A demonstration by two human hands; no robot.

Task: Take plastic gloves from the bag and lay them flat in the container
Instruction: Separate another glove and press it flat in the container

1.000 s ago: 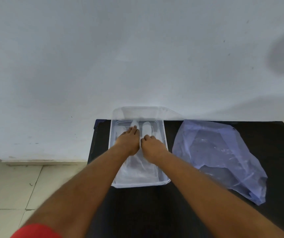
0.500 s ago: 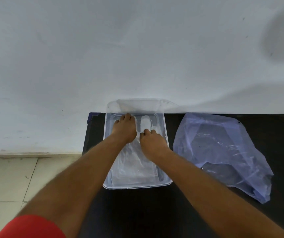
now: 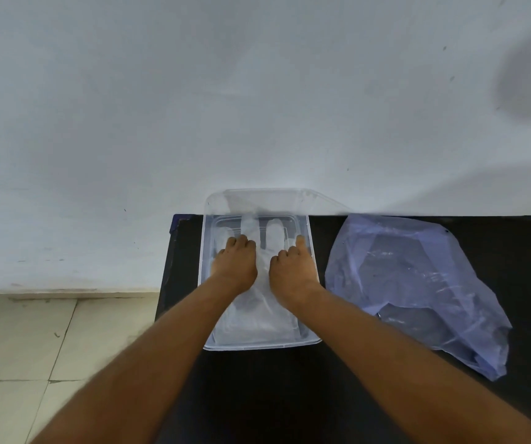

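2 hands, left hand [image 3: 235, 262] and right hand [image 3: 293, 267], unclenched, pressing plastic gloves [image 3: 259, 312] flat in container [image 3: 257, 345]

Two bare forearms reach forward, side by side; left hand [image 3: 236, 263] and right hand [image 3: 293, 270] lie palm-down, fingers curled under, index extended on the right

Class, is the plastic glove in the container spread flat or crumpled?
Spread flat: the glove lies fingers extended inside the container.
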